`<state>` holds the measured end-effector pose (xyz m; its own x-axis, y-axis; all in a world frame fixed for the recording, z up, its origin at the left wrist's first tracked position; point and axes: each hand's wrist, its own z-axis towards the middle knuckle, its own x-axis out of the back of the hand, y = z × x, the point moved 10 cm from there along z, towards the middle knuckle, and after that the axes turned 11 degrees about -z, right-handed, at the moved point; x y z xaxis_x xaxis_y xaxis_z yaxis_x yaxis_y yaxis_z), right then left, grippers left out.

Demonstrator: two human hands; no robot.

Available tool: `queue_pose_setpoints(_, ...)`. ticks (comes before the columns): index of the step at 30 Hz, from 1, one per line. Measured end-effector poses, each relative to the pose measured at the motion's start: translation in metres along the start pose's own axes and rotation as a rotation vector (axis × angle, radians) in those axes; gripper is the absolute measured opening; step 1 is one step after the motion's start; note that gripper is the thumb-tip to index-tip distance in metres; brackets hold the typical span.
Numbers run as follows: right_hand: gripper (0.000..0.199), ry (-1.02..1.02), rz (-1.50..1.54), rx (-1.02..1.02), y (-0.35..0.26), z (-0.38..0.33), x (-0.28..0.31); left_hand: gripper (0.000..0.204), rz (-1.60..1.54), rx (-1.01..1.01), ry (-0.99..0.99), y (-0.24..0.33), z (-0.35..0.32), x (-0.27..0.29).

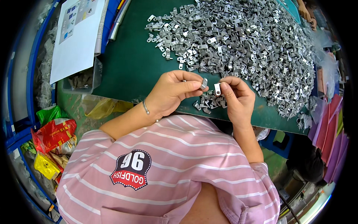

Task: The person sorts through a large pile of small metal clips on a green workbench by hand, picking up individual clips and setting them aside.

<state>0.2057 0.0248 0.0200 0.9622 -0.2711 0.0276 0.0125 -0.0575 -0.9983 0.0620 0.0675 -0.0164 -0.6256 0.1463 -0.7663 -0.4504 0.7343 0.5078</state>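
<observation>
My left hand [174, 90] pinches a small silvery metal bracket [204, 83] between thumb and forefinger. Close to its right, my right hand [238, 98] grips another small metal bracket [217, 89], a flat tab with a hole near one end. The two brackets are a little apart, both over the near edge of the green table. Just below them lies a small cluster of loose brackets [207, 102], partly covered by my fingers. A large heap of similar metal brackets [238, 41] spreads over the table beyond my hands.
Left on the green table [125, 71], a white printed sheet [76, 56] lies over a clear plastic bin [97, 74]. Blue shelving [33, 71] stands at far left, with colourful packets [56, 134] beside it. Another person's hand [304, 12] shows at far right, near a teal tray [290, 9].
</observation>
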Motion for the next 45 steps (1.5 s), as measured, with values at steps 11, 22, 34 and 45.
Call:
queue_pose_setpoints(11, 0.008, 0.040, -0.129, 0.128, -0.008, -0.003, 0.004, 0.011, -0.046, 0.159, -0.034, -0.012, -0.001, -0.002)
queue_pose_setpoints(22, 0.018, 0.042, -0.845, 0.694, -0.054, -0.019, -0.012, 0.015, 0.567, 0.051, -0.014, -0.004, -0.003, 0.009)
queue_pose_setpoints(34, 0.013, 0.165, -1.101, 0.537, -0.037, 0.005, 0.010, 0.015, 1.214, -0.222, -0.075, 0.015, 0.000, -0.010)
queue_pose_setpoints(45, 0.013, -0.123, 0.146, -0.298, 0.023, 0.005, 0.025, 0.018, 0.739, -0.099, -0.143, 0.001, 0.011, -0.026)
